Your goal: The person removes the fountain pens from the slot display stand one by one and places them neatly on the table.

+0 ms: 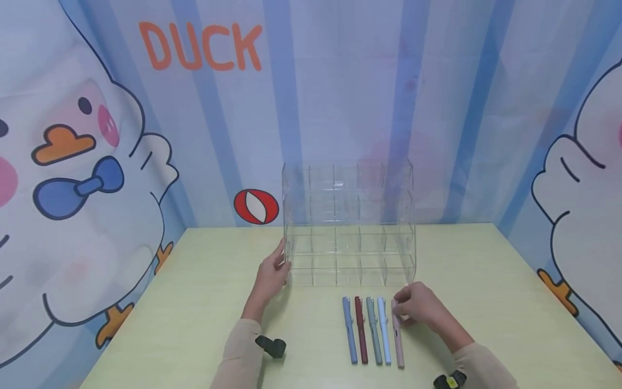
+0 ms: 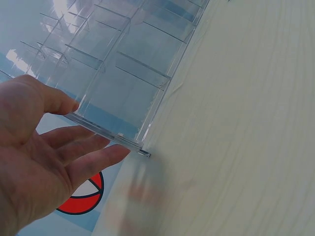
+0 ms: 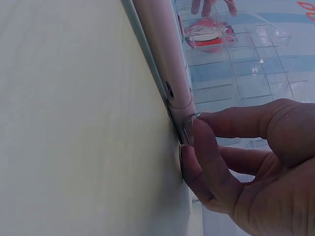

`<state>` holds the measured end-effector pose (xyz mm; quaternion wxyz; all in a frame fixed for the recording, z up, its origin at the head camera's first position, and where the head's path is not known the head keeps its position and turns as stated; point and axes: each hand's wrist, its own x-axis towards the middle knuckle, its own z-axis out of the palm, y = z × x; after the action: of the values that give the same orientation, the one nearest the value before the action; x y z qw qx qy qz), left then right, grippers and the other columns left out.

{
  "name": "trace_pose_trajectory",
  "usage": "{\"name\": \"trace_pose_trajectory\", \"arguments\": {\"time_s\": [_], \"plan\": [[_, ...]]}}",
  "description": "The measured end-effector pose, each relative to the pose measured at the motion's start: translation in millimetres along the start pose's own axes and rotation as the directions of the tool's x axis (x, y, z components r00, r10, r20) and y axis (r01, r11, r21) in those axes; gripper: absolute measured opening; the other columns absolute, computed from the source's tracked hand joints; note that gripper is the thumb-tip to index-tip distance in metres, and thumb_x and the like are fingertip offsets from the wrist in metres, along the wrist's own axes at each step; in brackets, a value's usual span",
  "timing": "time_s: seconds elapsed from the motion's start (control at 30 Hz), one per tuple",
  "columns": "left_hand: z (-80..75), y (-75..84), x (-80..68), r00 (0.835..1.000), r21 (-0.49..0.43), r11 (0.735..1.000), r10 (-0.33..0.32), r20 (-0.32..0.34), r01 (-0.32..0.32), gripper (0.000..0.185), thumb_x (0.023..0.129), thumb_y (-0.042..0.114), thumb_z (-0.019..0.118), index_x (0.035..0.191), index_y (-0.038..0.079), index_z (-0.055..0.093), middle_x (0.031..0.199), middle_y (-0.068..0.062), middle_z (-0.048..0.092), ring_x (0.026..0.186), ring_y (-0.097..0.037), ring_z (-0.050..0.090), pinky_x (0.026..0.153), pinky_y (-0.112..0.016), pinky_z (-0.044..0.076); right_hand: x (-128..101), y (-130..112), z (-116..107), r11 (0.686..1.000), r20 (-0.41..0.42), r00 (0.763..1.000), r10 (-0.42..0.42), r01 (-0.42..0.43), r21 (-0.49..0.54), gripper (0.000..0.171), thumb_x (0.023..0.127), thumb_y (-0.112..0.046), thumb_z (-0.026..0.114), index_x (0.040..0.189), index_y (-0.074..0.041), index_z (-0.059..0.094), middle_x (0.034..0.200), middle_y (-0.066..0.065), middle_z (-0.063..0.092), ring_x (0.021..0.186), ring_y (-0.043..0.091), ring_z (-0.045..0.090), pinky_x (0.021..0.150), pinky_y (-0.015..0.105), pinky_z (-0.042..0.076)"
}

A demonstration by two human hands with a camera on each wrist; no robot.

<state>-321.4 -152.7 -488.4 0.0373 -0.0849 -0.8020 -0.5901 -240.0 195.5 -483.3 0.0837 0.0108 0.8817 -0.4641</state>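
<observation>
A clear stepped organizer [image 1: 348, 276] with rows of small compartments stands on the table. My left hand [image 1: 272, 275] grips its left side panel; in the left wrist view the thumb is on one side of the panel's edge [image 2: 106, 133] and the fingers on the other. In front of the organizer lies a row of capped pens: blue [image 1: 349, 329], dark red [image 1: 361, 329], grey-green [image 1: 374, 330], light blue [image 1: 384, 330] and pink [image 1: 398, 346]. With thumb and fingers, my right hand [image 1: 421, 305] pinches the pink pen at its cap end, by the clip.
The pale wooden table [image 1: 194, 324] reaches back to a striped curtain [image 1: 335, 97] printed with ducks and a red ball. A dark wrist camera [image 1: 271, 346] sits at the left sleeve, another [image 1: 450, 380] at the right sleeve.
</observation>
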Motion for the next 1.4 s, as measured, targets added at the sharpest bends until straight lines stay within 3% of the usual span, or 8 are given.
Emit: {"name": "trace_pose_trajectory", "arguments": {"time_s": [0.63, 1.0, 1.4], "plan": [[-0.3, -1.0, -0.3, 1.000, 0.007, 1.000, 0.010, -0.004, -0.010, 0.065, 0.101, 0.009, 0.054, 0.159, 0.028, 0.029, 0.150, -0.022, 0.045, 0.129, -0.040, 0.052, 0.072, -0.045, 0.057, 1.6, 0.6, 1.4, 0.997, -0.005, 0.998, -0.058, 0.058, -0.051, 0.037, 0.084, 0.006, 0.067, 0.119, 0.018, 0.061, 0.101, 0.016, 0.066, 0.078, 0.019, 0.064, 0.065, 0.034, 0.057], [0.2, 0.5, -0.1, 1.000, 0.007, 1.000, 0.001, 0.004, -0.001, 0.065, 0.102, 0.011, 0.054, 0.159, 0.030, 0.028, 0.152, -0.022, 0.042, 0.130, -0.040, 0.051, 0.075, -0.047, 0.058, 0.5, -0.2, -0.7, 0.998, 0.017, 0.999, -0.027, 0.028, -0.060, 0.038, 0.084, 0.004, 0.069, 0.120, 0.014, 0.062, 0.104, 0.015, 0.066, 0.082, 0.020, 0.065, 0.068, 0.035, 0.057], [0.6, 1.3, 0.2, 1.000, 0.003, 1.000, -0.008, -0.002, 0.008, 0.066, 0.101, 0.011, 0.055, 0.158, 0.030, 0.029, 0.151, -0.023, 0.043, 0.129, -0.040, 0.052, 0.073, -0.047, 0.057, 0.0, 1.9, -0.8, 0.998, 0.014, 0.999, -0.052, 0.052, -0.045, 0.034, 0.086, 0.005, 0.068, 0.118, 0.015, 0.062, 0.102, 0.015, 0.067, 0.083, 0.021, 0.066, 0.070, 0.035, 0.058]]}}
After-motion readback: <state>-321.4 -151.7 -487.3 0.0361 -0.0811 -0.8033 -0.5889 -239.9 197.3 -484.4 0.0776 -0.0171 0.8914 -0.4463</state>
